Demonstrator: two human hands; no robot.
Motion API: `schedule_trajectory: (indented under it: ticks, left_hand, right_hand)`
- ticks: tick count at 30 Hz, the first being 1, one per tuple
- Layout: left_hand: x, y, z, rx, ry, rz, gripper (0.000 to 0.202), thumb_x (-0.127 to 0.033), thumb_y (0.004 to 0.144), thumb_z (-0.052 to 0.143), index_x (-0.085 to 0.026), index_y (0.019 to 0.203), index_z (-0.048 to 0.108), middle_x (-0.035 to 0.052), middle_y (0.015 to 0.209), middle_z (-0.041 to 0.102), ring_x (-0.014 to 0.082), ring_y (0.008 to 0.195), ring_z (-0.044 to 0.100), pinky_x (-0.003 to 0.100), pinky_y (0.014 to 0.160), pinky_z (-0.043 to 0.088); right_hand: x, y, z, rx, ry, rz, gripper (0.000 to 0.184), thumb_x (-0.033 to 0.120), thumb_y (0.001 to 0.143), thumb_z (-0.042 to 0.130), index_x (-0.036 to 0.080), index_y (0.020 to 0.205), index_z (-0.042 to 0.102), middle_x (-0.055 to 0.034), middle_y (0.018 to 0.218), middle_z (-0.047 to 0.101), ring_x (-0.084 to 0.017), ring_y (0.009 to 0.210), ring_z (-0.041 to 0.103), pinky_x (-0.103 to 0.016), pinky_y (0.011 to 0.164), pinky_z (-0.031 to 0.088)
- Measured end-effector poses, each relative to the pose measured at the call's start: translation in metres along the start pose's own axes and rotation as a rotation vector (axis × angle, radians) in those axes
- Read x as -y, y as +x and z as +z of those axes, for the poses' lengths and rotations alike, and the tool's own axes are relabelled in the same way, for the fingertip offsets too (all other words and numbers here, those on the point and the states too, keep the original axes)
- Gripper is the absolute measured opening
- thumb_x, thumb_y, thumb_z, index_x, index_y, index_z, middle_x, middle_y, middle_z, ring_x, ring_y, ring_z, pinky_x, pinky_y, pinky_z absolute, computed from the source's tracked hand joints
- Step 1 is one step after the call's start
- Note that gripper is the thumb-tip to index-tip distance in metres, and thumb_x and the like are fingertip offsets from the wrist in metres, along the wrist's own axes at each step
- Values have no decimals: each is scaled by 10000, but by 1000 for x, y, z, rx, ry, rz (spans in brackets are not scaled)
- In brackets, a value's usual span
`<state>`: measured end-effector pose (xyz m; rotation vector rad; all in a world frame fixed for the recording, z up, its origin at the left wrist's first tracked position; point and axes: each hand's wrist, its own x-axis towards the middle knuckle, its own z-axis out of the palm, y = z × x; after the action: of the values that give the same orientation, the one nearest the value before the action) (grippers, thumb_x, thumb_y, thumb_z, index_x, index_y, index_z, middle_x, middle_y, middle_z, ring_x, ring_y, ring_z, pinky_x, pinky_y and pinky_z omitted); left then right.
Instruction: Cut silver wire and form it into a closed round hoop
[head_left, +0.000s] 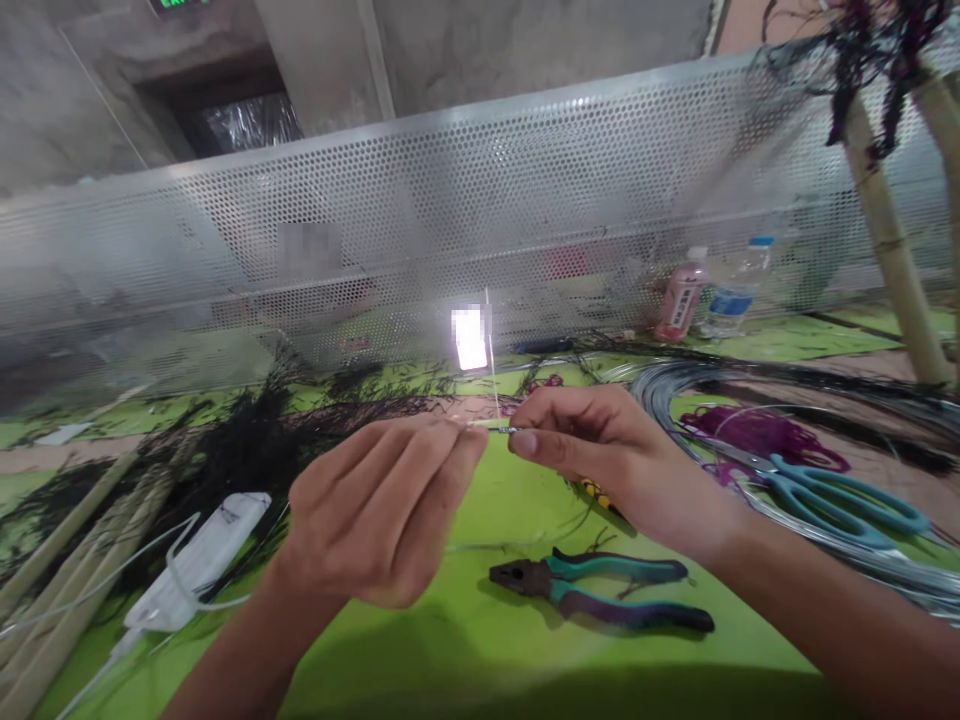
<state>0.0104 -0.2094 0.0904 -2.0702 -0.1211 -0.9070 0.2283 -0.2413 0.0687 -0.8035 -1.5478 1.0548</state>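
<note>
Here, near left on the green table [465,650] lies a white face mask [202,560]; above it, the left hand [375,520] and right hand [600,450] pinch opposite ends of a thin wire [495,428]. Pliers [600,590] rest nearer beneath, teal scissors [832,490] farther right.

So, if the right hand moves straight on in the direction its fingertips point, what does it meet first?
The right hand points leftward along the thin silver wire piece it pinches, so it would most likely meet the fingertips of the left hand first. They pinch the same wire, very close, apparently at similar depth.
</note>
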Motion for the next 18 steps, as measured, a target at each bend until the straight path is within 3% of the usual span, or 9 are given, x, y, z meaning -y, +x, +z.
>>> schedule_trajectory:
  ticks: [3,6,11,15,18]
  left_hand:
    - [2,-5,4,-53,98,141,102,-95,854,718,-92,947,760,121,908,774,237,814,755,342,653,655]
    - [5,-6,10,-83,76,134,97,-93,854,722,-162,909,761,64,869,755,195,789,744,308,656,650]
    - [3,-4,19,-127,-123,-81,249,-67,834,733,-160,1066,723,-20,671,624,122,617,631,258,570,571]
    - [-1,-1,17,-34,-317,-270,298,-73,870,685,-149,1158,693,4,762,612,111,637,587,247,544,487]
    - [-3,3,12,63,-501,-409,224,-73,902,633,-170,1092,701,22,835,623,116,706,603,238,594,491]
  right_hand:
    - [2,0,2,14,35,-22,260,382,882,721,162,756,664,59,613,405,-63,543,290,-239,492,244]
    - [4,-1,2,21,0,-47,271,368,900,700,162,733,640,62,608,383,-61,537,272,-239,481,232]
    - [-1,-6,0,18,-72,-31,230,342,915,675,168,768,644,54,616,387,-73,553,288,-248,477,211]
    - [-5,-6,0,11,-59,-72,156,269,881,725,168,783,656,64,598,377,-68,543,269,-240,467,203]
    - [-6,-6,1,-1,-53,-108,118,236,868,741,168,800,673,70,589,372,-64,538,263,-233,463,212]
